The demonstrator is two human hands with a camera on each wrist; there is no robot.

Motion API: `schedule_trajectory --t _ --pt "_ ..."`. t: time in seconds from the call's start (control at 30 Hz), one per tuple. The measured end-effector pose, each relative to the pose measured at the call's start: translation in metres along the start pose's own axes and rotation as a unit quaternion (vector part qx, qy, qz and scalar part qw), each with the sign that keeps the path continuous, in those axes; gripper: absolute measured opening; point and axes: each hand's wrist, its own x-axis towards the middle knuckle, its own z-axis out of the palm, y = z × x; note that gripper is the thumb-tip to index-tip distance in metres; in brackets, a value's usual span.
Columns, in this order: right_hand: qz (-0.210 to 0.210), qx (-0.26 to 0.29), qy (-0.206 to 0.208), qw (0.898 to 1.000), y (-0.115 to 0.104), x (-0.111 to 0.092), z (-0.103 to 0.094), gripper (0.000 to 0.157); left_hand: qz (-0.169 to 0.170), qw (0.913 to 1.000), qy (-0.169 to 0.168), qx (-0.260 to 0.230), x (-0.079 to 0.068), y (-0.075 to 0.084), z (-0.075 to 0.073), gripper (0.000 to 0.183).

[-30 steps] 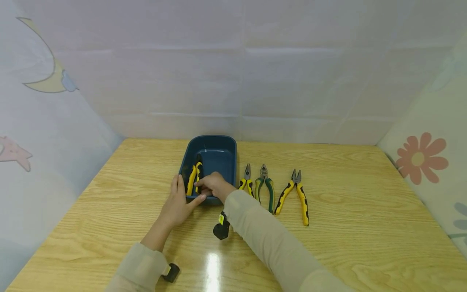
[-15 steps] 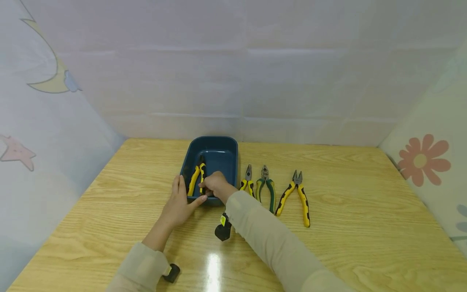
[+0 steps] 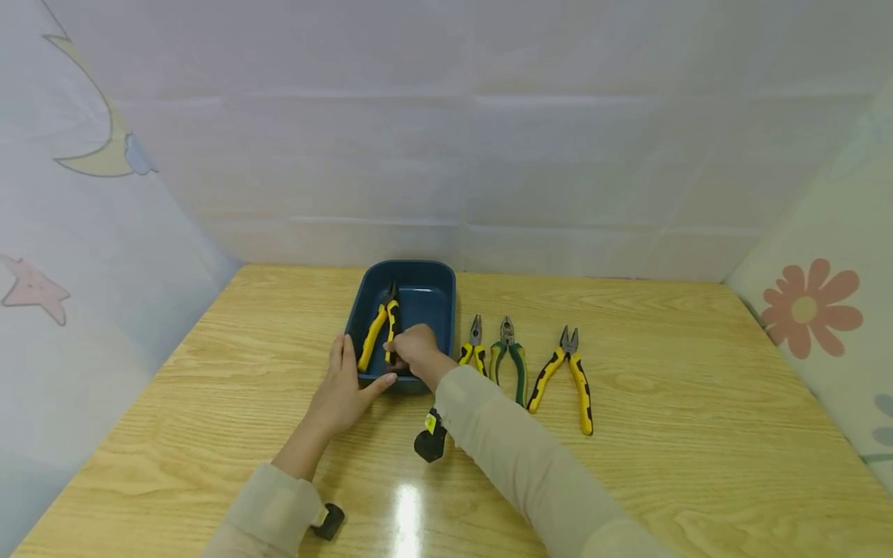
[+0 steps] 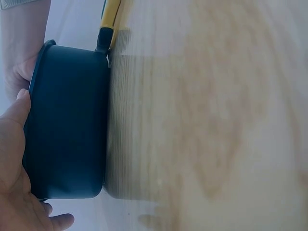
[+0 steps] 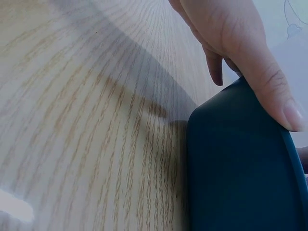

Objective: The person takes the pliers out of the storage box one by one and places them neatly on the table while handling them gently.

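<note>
Inside the dark blue tray (image 3: 429, 310) lies a pair of yellow-and-black pliers (image 3: 373, 337), head toward the back and handles spread. My right hand (image 3: 416, 349) reaches in over the front rim and pinches the lower end of the right handle; its fingertips are partly hidden. My left hand (image 3: 342, 391) rests on the tray's front left corner, with straight fingers along the left side and the thumb on the front rim. In the left wrist view the left thumb (image 4: 19, 108) touches the rim of the tray (image 4: 67, 125). The right wrist view shows the left hand (image 5: 240, 43) at that corner.
Right of the tray lie yellow-and-black pliers (image 3: 476, 333) partly behind the right sleeve, green-handled pliers (image 3: 518, 364), and wider-spread yellow-and-black pliers (image 3: 580, 387). The wooden table (image 3: 698, 434) meets a pale sheet wall (image 3: 593, 170) behind.
The pliers in the tray have shifted toward the back and right, their head now farther back. My right hand moved slightly with the handle. My left hand stays on the tray corner.
</note>
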Motion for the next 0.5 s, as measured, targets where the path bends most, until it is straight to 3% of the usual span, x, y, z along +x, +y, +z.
schedule_trajectory --t 0.33,0.5 --pt "-0.006 0.019 0.003 1.0 -0.003 -0.006 -0.012 0.012 0.003 1.0 0.0 0.005 0.002 -0.001 0.0 0.106" --pt "-0.014 0.056 -0.006 0.998 -0.005 -0.01 -0.016 0.015 0.003 0.9999 0.0 0.011 0.002 -0.001 0.0 0.106"
